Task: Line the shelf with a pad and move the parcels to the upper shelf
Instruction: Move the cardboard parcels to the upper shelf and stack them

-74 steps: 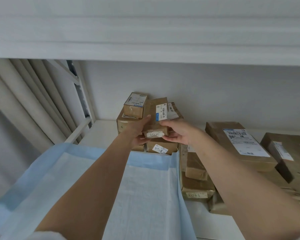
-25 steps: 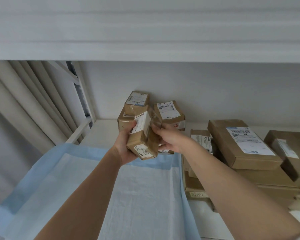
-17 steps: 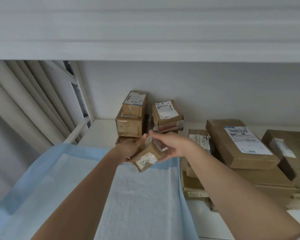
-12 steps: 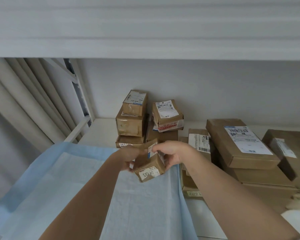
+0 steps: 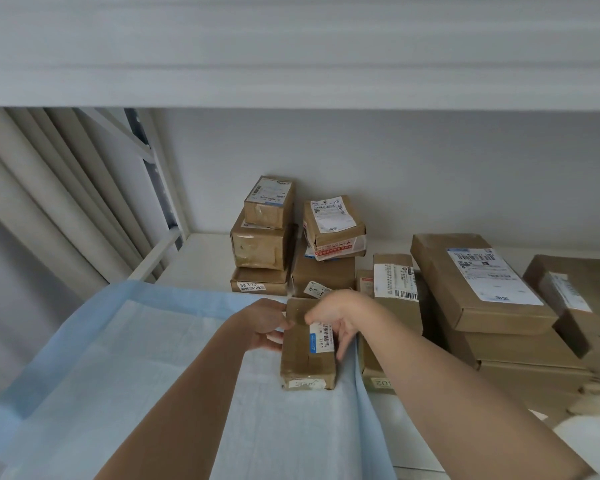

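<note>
both hands [image 5: 267,323] [image 5: 340,315] hold parcel [image 5: 307,363] flat on pad [image 5: 118,358], long axis front-to-back.

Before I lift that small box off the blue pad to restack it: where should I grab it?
Grip the small box across its two long sides, coming from above at mid-length. It lies flat on the blue pad, long axis pointing away, and both hands already flank it there.

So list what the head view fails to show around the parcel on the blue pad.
- Parcel: far end and part of its label hidden by the right hand and left hand.
- Its front tag: writing too blurred to read.
- Blue pad: near edge cut off by the frame bottom.
- Upper shelf: its top surface out of view.
</note>
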### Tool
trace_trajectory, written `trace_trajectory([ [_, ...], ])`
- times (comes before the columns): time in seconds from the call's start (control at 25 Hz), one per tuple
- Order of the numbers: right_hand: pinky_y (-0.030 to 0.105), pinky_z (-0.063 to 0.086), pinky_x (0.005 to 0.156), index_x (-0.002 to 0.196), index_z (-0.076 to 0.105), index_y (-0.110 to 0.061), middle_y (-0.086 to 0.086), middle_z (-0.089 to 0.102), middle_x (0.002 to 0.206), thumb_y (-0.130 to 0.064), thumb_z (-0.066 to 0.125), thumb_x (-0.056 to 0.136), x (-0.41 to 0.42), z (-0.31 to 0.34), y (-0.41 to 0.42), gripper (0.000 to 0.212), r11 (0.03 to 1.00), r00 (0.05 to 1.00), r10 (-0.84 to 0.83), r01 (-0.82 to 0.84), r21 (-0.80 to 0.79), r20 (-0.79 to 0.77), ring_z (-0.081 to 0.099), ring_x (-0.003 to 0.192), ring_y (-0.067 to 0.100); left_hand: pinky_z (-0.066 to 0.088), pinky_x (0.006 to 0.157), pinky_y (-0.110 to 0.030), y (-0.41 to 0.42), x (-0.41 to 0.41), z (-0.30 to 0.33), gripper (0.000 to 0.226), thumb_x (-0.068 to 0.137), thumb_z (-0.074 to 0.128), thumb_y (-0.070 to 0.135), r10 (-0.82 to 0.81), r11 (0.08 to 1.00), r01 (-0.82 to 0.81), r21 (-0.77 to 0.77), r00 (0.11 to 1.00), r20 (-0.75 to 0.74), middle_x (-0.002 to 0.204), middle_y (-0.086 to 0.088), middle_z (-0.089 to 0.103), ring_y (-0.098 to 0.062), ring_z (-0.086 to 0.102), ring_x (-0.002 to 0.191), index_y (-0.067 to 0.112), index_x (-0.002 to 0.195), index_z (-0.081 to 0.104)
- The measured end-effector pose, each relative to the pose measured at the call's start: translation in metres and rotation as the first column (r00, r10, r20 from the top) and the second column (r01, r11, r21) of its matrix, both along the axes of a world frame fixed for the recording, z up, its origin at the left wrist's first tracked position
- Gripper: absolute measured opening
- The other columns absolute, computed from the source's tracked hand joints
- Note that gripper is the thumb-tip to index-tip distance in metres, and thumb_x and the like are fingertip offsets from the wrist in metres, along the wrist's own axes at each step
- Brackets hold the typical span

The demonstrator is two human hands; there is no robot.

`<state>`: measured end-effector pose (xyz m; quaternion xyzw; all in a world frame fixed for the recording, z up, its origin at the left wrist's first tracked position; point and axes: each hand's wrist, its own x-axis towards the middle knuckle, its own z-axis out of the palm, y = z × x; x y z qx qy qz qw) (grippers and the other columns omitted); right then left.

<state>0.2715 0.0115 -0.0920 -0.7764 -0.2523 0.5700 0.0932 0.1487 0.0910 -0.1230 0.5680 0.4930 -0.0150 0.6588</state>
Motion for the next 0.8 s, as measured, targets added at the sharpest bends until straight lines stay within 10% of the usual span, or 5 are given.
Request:
trace_trajectory([
  [0.24,0.034,0.057,0.074,0.106,0.059,-0.010,0.009,0.065,0.099,-0.025,0.058,0.091,0.023,0.019,0.007,0.022,0.880,0.732,-0.272,-0.073,0.469,0.624,0.067,0.087,0.025,0.048,0.090,-0.037,0.006,0.011,0.024,0.005,0.091,0.061,0.010,0.133,0.956,-0.139,0.259,0.990,0.038,0.111,-0.010,0.061,-0.024,0.058,0.102,0.012,0.095,0.060],
  [0.4,0.036,0.044,0.085,0.125,0.040,-0.008,0.016,0.042,0.129,-0.023,0.060,0.090,0.052,0.027,0.018,0.043,0.600,0.580,-0.670,0.057,0.798,0.462,0.045,0.119,0.033,0.049,0.078,-0.030,0.012,0.034,0.050,0.008,0.095,0.058,0.009,0.197,0.942,-0.256,0.219,0.946,0.259,0.099,-0.009,0.060,-0.020,0.058,0.088,0.013,0.101,0.057],
  [0.56,0.040,0.035,0.103,0.148,0.024,-0.013,0.016,0.026,0.145,-0.031,0.052,0.095,0.075,0.033,0.028,0.062,0.683,0.707,-0.626,0.291,0.670,0.330,0.030,0.133,0.035,0.048,0.097,-0.040,0.009,0.056,0.063,0.016,0.097,0.056,0.025,0.229,0.955,-0.273,0.116,0.927,0.297,0.120,-0.006,0.061,-0.024,0.055,0.116,0.016,0.110,0.057],
  [0.8,0.022,0.039,0.058,0.134,0.052,-0.011,0.007,0.060,0.129,-0.025,0.048,0.098,0.083,0.039,0.028,0.039,0.653,0.820,-0.568,0.396,0.646,0.071,0.056,0.090,0.017,0.049,0.066,-0.029,0.002,0.068,0.074,0.021,0.105,0.037,0.032,0.211,0.976,-0.215,-0.031,0.902,0.378,0.101,-0.002,0.060,-0.018,0.058,0.076,0.018,0.101,0.052],
])
